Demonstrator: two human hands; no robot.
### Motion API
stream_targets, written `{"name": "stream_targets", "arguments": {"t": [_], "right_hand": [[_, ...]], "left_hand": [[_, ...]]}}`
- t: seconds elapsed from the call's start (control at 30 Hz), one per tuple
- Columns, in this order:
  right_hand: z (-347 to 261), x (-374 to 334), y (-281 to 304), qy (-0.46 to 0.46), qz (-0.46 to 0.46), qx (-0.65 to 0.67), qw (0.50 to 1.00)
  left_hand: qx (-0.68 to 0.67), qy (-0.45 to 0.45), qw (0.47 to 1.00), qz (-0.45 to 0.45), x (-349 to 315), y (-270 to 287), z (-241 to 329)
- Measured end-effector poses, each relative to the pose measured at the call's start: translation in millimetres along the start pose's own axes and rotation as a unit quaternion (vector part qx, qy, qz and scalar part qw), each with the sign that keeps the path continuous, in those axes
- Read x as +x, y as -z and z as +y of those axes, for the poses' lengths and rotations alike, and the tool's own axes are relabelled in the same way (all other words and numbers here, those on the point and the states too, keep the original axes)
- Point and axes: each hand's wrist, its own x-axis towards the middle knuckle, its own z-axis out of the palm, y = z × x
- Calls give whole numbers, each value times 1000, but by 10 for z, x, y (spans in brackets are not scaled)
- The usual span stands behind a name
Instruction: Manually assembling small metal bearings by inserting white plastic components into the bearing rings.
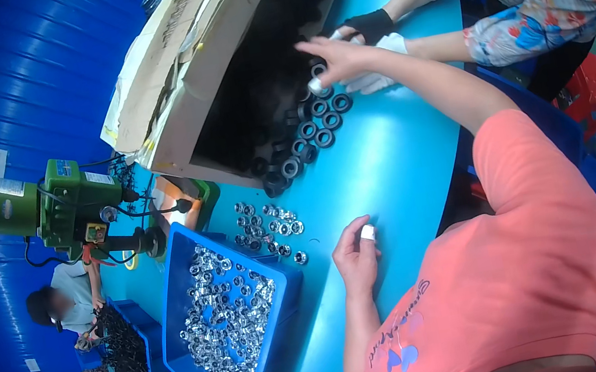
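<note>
My right hand (341, 59) reaches far across the table with its fingers spread, above the edge of a group of black rings (324, 137). White tape wraps one of its digits, and I see nothing gripped in it. My left hand (355, 257) rests nearer on the table, fingers loosely bent and slightly apart, nothing visible in it; one finger has a white wrap. Left of it, small shiny metal rings (286, 229) lie in loose rows beside a blue bin (294, 298) full of similar metal pieces (229, 317). A co-worker's gloved hands (386, 55) are beside my right hand.
A large cardboard box (174, 72) lies on its side, black rings spilling from its dark opening onto the blue table (380, 155). A green machine (65, 199) stands at left. Farther left, people sit by a bin of black parts (155, 347). A red stool (589, 95) stands at right.
</note>
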Motion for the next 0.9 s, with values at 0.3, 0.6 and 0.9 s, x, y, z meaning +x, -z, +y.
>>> {"name": "stream_targets", "arguments": {"t": [0.3, 0.6, 0.9], "right_hand": [[-193, -1081, -45, 8, -27, -200, 979], [373, -421, 48, -47, 8, -202, 978], [523, -166, -30, 37, -1, -104, 994]], "left_hand": [[187, -39, 979, 78, 148, -191, 112], [490, -37, 858, 148, 1242, -498, 516], [535, 27, 827, 171, 2125, -934, 737]]}}
